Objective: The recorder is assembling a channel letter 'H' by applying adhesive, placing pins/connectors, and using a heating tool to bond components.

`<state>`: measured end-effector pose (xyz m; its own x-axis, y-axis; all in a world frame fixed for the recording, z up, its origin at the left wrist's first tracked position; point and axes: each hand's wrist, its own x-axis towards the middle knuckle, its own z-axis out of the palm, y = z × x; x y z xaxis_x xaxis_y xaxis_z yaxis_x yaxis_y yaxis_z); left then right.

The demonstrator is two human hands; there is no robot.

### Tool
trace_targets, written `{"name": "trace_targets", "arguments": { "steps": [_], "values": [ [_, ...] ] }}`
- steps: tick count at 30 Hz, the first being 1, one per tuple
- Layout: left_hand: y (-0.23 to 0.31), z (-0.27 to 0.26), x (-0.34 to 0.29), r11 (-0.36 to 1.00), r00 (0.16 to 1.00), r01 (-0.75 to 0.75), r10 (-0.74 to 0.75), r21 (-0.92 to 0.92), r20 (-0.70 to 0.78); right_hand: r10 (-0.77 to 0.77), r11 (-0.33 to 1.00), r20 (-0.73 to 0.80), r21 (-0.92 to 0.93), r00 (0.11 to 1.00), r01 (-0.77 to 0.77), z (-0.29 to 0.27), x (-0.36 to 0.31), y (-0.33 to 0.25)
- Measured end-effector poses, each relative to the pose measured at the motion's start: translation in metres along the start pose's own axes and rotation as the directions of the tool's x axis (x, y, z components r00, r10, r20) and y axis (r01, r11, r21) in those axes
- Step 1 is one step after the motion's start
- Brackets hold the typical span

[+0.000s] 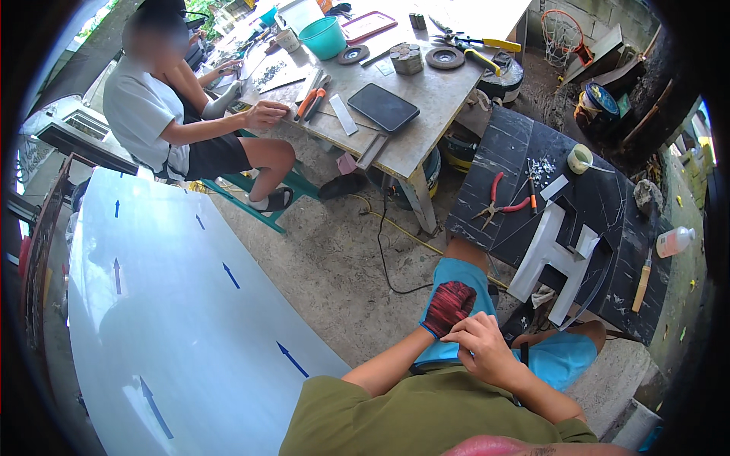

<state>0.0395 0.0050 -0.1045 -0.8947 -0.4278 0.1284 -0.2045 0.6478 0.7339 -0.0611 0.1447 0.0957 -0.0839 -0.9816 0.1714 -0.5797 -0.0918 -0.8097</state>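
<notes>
My left hand (450, 308) wears a red and black knit glove and rests over my lap, its fingers too hidden to read. My bare right hand (484, 346) is closed, with its fingertips pinching the glove's cuff at the left wrist. Beyond them, on a black marble-patterned table (487, 171), lies a white letter-shaped piece (541, 254) with raised side walls. Near it are red-handled pliers (498, 204), a slim orange-handled tool (532, 199), small white scraps (541, 169) and a tub (579, 158) with a stick across it.
A large white sheet (198, 304) with blue arrows spreads at left. Another person (152, 114) sits at a grey worktable (414, 144) holding a tablet (383, 106), a teal bucket (323, 38) and discs. A black cable (386, 254) crosses the floor. A wooden-handled blade (642, 285) and bottle (675, 242) lie at right.
</notes>
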Motion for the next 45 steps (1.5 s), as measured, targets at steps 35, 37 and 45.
{"name": "trace_targets", "arguments": {
  "steps": [35, 37, 45],
  "values": [
    [0.006, -0.004, 0.002, 0.997, 0.997, -0.032, 0.037, 0.067, -0.063, 0.016, 0.999, 0.01, -0.032, 1.0, -0.016, 0.001, -0.014, 0.006],
    [0.006, -0.004, 0.002, 0.997, 0.998, -0.028, 0.032, 0.078, -0.052, 0.014, 0.999, 0.003, -0.029, 1.0, -0.014, 0.002, -0.015, 0.007],
    [0.011, -0.006, 0.002, 0.996, 0.988, -0.059, 0.068, 0.066, -0.139, 0.009, 0.999, -0.008, -0.037, 1.0, -0.009, 0.001, -0.023, 0.005]
  ]
}}
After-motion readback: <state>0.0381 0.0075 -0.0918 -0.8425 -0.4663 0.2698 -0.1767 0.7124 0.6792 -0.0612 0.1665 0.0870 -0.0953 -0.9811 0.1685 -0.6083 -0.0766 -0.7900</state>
